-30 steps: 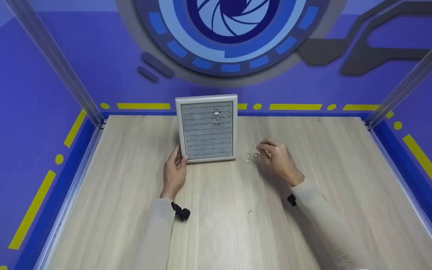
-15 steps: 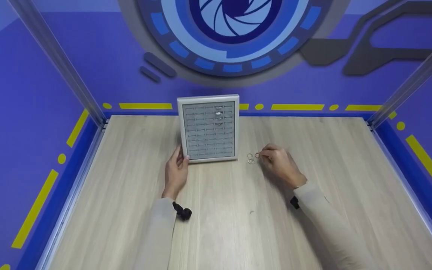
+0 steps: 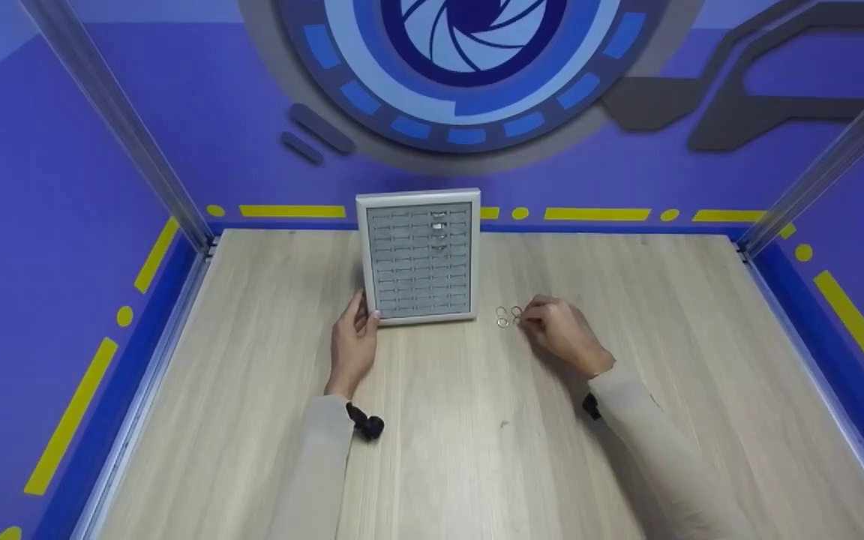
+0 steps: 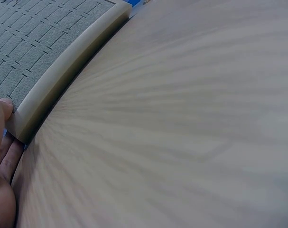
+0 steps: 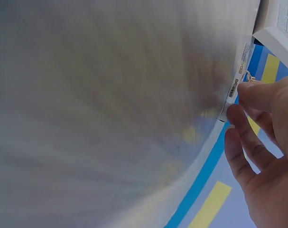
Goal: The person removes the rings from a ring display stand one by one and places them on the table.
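Left hand point(image 3: 352, 346) resting on the bench point(image 3: 432, 450), fingers straight-ish against the lower left corner of the ring display tray point(image 3: 419, 256), thumb on the frame. Tray flat near the back edge, a few rings point(image 3: 438, 226) slotted in the upper rows. Right hand point(image 3: 565, 335) down at the little cluster of loose rings point(image 3: 508, 316) just right of the tray, fingertips touching one. Can't tell if actually pinched or just touched.

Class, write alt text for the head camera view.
A person's right hand touches small rings lying on a wooden table, while the left hand steadies the corner of a grey ring display tray.
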`<state>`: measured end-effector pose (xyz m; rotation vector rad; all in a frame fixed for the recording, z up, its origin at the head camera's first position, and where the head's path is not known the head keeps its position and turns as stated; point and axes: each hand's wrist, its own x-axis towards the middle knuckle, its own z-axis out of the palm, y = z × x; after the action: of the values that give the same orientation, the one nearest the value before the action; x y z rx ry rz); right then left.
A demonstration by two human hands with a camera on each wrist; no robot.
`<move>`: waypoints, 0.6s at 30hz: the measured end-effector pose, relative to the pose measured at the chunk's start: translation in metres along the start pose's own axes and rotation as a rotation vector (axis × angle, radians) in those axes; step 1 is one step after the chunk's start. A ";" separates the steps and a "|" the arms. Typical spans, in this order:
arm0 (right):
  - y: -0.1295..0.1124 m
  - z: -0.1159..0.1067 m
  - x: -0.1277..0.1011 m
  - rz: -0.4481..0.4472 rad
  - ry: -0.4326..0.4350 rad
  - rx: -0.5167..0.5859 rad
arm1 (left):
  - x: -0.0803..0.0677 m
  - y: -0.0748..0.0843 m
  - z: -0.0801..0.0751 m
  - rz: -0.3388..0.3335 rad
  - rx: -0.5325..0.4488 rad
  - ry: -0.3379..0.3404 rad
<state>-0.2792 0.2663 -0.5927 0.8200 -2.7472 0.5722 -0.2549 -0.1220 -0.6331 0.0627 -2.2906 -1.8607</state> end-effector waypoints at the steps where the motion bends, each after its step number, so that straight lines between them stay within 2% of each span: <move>1: 0.000 0.000 0.000 0.004 -0.004 0.000 | 0.000 0.000 0.000 -0.002 0.003 0.000; 18: 0.000 0.000 -0.001 0.015 -0.031 0.006 | 0.000 -0.001 0.001 -0.030 -0.010 0.004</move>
<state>-0.2784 0.2671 -0.5931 0.8173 -2.7836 0.5752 -0.2555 -0.1216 -0.6344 0.0993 -2.2901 -1.8848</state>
